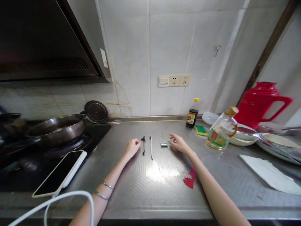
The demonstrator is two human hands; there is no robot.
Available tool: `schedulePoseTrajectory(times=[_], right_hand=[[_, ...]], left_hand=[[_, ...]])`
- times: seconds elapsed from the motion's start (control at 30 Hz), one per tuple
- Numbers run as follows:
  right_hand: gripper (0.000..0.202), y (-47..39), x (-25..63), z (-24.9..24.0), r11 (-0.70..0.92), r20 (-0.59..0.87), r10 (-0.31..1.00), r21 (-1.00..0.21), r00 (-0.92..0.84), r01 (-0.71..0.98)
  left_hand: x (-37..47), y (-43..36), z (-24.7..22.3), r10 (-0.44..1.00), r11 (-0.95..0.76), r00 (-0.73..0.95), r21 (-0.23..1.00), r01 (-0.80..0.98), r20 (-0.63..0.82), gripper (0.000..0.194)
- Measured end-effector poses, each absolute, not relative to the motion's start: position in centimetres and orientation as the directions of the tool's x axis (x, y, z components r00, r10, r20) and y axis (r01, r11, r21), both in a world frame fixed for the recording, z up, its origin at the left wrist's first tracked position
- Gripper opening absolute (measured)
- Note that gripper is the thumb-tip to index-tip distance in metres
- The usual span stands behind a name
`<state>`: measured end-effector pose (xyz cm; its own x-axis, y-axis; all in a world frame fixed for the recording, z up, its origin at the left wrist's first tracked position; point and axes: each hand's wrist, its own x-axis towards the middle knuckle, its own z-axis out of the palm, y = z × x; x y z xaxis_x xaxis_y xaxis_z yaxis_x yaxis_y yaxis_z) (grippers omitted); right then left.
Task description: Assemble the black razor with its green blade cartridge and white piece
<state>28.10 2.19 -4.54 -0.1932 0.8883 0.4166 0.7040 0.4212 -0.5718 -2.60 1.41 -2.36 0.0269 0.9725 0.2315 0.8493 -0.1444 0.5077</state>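
Fingers curled together, the left hand (133,147) was poised beside a slim black tool (144,147) on the steel tabletop (138,194) while the right hand (180,144), fingers apart, flanked small green cylinders (164,145) that likely called for a light fingertip pinch.

Dark tool (144,148), pale strip (151,147) (curved), green cylinder (164,145) lie apart.

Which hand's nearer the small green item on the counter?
Right. The right hand is just right of the small green item; the left hand is farther off to its left, beyond the white strip and black tool.
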Motion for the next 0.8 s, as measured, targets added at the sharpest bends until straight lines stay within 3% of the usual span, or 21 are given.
schedulePoseTrajectory(times=[0.2,0.47,0.63,0.8], right_hand=[[0.03,1.9,29.3,-4.5,0.355,0.4,0.901,-0.457,-0.168,0.816],[0.031,2.1,29.0,-4.5,0.315,0.342,0.921,-0.373,-0.186,0.873],[0.032,2.2,29.1,-4.8,0.303,0.333,0.926,-0.373,-0.178,0.877],[0.043,2.0,28.5,-4.8,0.399,0.382,0.894,-0.435,-0.236,0.807]], left_hand=[[-1.9,0.7,-2.4,0.976,-0.17,0.078,0.49,0.855,0.202,0.028],[-0.6,-0.4,-2.3,0.986,-0.123,0.067,0.392,0.912,0.152,0.031],[-0.6,-0.6,-2.1,0.986,-0.119,0.065,0.371,0.921,0.155,0.03],[-0.4,-0.7,-2.1,0.988,-0.105,0.053,0.377,0.92,0.146,0.031]])
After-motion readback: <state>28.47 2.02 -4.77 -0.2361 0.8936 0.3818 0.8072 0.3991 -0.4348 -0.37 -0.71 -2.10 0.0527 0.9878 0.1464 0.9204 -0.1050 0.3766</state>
